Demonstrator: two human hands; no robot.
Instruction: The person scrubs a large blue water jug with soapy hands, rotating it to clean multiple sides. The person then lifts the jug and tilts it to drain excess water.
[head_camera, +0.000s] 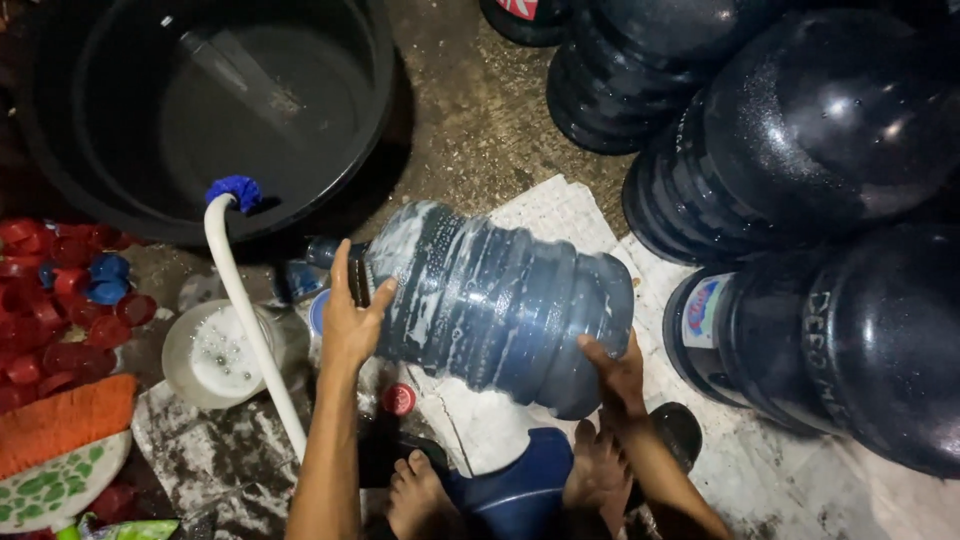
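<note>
The jug (495, 300) lies on its side, lifted just above the floor, neck pointing left toward the tub (215, 105), suds streaking its ribbed blue wall. The left hand (350, 320) is at the shoulder by the neck, fingers (340, 270) spread flat and pressing the plastic (thumb hooked round the curve). The right hand (615, 375) cups the base from below, fingers curled tight on the bottom edge. So both hands carry it, tilted a touch neck-up.

Under it, a wet white sheet (560, 215) spread on the floor (470, 110), which is rough, damp concrete, dark with water. Bare feet (600, 465) show at the bottom edge, beside a blue stool (520, 490).

Just left, a white hose (250, 330) with a blue end hooks over the tub's rim and crosses a small foamy bucket (205, 355). A red cap (399, 399) lies near the left wrist, and a heap of red and blue caps (60, 300) sits farther left, by an orange brush (60, 420).

Right side: stacked dark jugs (810, 130), beaded with droplets, crowd the corner. Dim light all round.
</note>
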